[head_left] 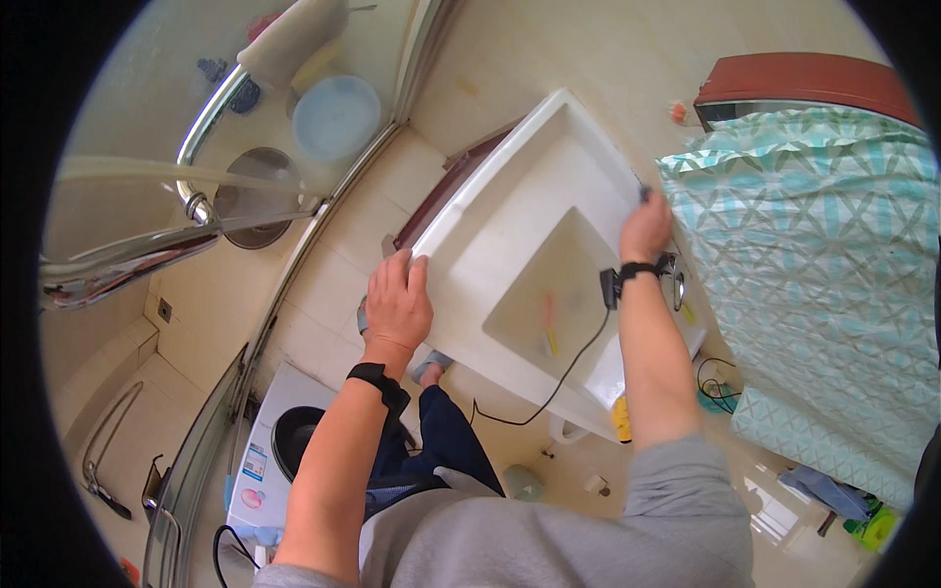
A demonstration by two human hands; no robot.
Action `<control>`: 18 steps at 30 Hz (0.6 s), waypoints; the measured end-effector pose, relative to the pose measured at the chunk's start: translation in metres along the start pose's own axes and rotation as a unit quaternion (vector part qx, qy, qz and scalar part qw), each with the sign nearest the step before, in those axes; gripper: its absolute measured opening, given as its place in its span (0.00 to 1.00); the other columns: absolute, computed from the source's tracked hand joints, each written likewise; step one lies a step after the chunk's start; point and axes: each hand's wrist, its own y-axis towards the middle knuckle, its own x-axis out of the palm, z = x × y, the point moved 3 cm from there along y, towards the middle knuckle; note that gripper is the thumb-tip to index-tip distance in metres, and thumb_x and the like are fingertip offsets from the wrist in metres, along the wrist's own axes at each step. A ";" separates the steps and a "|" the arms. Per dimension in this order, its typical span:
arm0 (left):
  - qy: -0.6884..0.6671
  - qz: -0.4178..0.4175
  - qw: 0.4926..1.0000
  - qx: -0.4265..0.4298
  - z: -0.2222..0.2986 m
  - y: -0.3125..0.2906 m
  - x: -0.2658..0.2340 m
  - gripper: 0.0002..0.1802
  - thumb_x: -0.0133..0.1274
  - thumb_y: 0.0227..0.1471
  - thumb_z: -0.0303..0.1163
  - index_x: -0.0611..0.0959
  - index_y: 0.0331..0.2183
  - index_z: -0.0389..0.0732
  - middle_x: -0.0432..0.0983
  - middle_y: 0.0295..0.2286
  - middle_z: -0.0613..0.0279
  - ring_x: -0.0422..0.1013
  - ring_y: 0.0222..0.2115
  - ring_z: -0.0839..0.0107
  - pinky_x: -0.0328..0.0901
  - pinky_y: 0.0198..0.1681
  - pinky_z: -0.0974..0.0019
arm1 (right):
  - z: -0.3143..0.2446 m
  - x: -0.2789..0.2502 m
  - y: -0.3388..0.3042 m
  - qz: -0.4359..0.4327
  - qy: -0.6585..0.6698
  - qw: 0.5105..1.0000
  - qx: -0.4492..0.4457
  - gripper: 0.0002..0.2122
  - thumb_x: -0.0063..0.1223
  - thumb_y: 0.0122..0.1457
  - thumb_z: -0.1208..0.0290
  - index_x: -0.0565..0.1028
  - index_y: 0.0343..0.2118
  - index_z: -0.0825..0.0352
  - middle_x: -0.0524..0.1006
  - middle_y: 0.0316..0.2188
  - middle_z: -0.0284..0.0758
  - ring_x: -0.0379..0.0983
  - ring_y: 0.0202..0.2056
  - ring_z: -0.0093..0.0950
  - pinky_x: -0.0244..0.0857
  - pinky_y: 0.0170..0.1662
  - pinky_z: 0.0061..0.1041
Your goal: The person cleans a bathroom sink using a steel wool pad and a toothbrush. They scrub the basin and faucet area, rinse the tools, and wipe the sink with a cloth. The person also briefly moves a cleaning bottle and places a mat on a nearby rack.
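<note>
Right, nearest at the bottom of the frame is the grey cloth top [549,529], its lower part cut off. The hands are well apart: the left hand [400,299], at centre, lies with its fingers over the near rim of the wide white rectangular sink [500,201], which fills the middle; the right hand [647,232], right of centre, curls at the far edge by a small dark object [644,193], and whether it grips that cannot be told. A black wrist strap [642,269] partly hides the chrome tap [677,284]. Down in the basin, a thin yellow-and-red stick [551,323] shows, too blurred to identify. Over on the right hangs a teal-and-white patterned plastic sheet [814,265], running into the black rim. And farther off, upper left, a round pale-blue basin [337,118] sits hazy behind glass.
</note>
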 end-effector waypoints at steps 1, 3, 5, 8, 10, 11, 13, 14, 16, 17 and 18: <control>-0.004 0.007 1.000 0.001 0.000 0.001 -0.001 0.20 0.54 0.52 0.23 0.81 0.49 0.41 0.75 0.51 0.52 0.73 0.49 0.51 0.68 0.52 0.51 | 0.014 -0.003 -0.005 -0.044 -0.083 0.990 0.101 0.13 0.48 0.65 0.74 0.81 0.49 0.62 0.82 0.47 0.46 0.78 0.50 0.49 0.71 0.52 0.48; -0.002 0.006 1.000 -0.003 -0.001 0.001 -0.001 0.21 0.54 0.53 0.23 0.81 0.50 0.41 0.75 0.51 0.52 0.73 0.49 0.51 0.68 0.52 0.52 | 0.012 -0.008 -0.009 -0.056 -0.045 0.991 0.114 0.15 0.51 0.64 0.65 0.80 0.50 0.66 0.81 0.49 0.48 0.77 0.53 0.50 0.71 0.55 0.48; 0.005 0.003 1.000 -0.007 -0.001 0.001 0.000 0.21 0.54 0.53 0.24 0.81 0.50 0.41 0.75 0.51 0.53 0.73 0.48 0.52 0.68 0.52 0.52 | -0.013 -0.001 -0.008 -0.078 -0.061 0.988 0.120 0.19 0.54 0.64 0.58 0.80 0.50 0.67 0.81 0.50 0.50 0.77 0.53 0.51 0.70 0.56 0.48; 0.018 -0.002 1.000 -0.004 -0.001 0.000 0.003 0.20 0.54 0.53 0.24 0.81 0.50 0.42 0.75 0.50 0.53 0.73 0.48 0.52 0.68 0.51 0.52 | -0.033 0.003 -0.013 -0.104 -0.071 0.987 0.097 0.18 0.55 0.64 0.61 0.80 0.50 0.70 0.81 0.51 0.50 0.77 0.53 0.53 0.71 0.57 0.48; 0.020 0.001 1.000 -0.008 -0.001 -0.002 0.005 0.20 0.53 0.54 0.24 0.81 0.50 0.42 0.75 0.51 0.53 0.73 0.48 0.52 0.68 0.50 0.52 | -0.028 -0.007 -0.021 -0.021 -0.063 0.997 -0.033 0.17 0.56 0.64 0.66 0.80 0.49 0.74 0.83 0.49 0.49 0.78 0.51 0.55 0.72 0.56 0.46; 0.027 0.009 1.000 -0.002 -0.001 -0.002 0.005 0.19 0.53 0.55 0.24 0.81 0.50 0.42 0.76 0.50 0.53 0.73 0.48 0.52 0.67 0.50 0.52 | -0.015 -0.014 -0.025 0.009 -0.025 0.998 -0.051 0.14 0.54 0.64 0.70 0.82 0.48 0.71 0.84 0.47 0.45 0.79 0.49 0.54 0.72 0.55 0.46; 0.027 0.001 1.000 0.000 -0.001 -0.003 0.006 0.20 0.53 0.55 0.23 0.80 0.50 0.42 0.76 0.50 0.53 0.73 0.48 0.51 0.67 0.51 0.52 | 0.014 -0.020 -0.031 -0.008 -0.012 1.000 0.027 0.13 0.54 0.63 0.72 0.83 0.47 0.70 0.84 0.47 0.46 0.79 0.49 0.52 0.72 0.54 0.46; 0.028 0.001 1.000 -0.006 -0.001 -0.004 0.006 0.20 0.53 0.55 0.23 0.80 0.51 0.42 0.76 0.50 0.53 0.73 0.49 0.51 0.67 0.52 0.52 | 0.023 -0.019 -0.032 -0.017 -0.001 0.998 0.065 0.13 0.54 0.63 0.73 0.83 0.46 0.70 0.84 0.46 0.46 0.79 0.49 0.51 0.72 0.53 0.46; 0.031 0.002 1.000 -0.001 -0.001 -0.003 0.007 0.21 0.53 0.54 0.22 0.80 0.51 0.43 0.75 0.51 0.54 0.72 0.49 0.52 0.67 0.53 0.52 | 0.024 -0.009 -0.027 -0.032 0.014 0.994 0.101 0.15 0.53 0.62 0.75 0.83 0.49 0.67 0.83 0.48 0.46 0.79 0.50 0.49 0.72 0.53 0.46; 0.029 0.009 1.000 0.001 -0.001 -0.002 0.007 0.21 0.53 0.54 0.22 0.80 0.51 0.43 0.75 0.51 0.54 0.72 0.49 0.52 0.66 0.53 0.52 | 0.014 -0.001 -0.023 -0.029 0.040 0.996 0.070 0.15 0.54 0.62 0.74 0.83 0.50 0.66 0.83 0.49 0.46 0.79 0.50 0.49 0.72 0.54 0.46; 0.024 0.006 1.000 0.000 -0.001 -0.002 0.008 0.21 0.53 0.54 0.22 0.79 0.51 0.43 0.75 0.51 0.54 0.72 0.49 0.52 0.66 0.53 0.52 | 0.004 0.006 -0.017 -0.030 0.056 0.996 0.059 0.16 0.55 0.62 0.73 0.83 0.51 0.66 0.83 0.49 0.45 0.78 0.51 0.48 0.71 0.54 0.46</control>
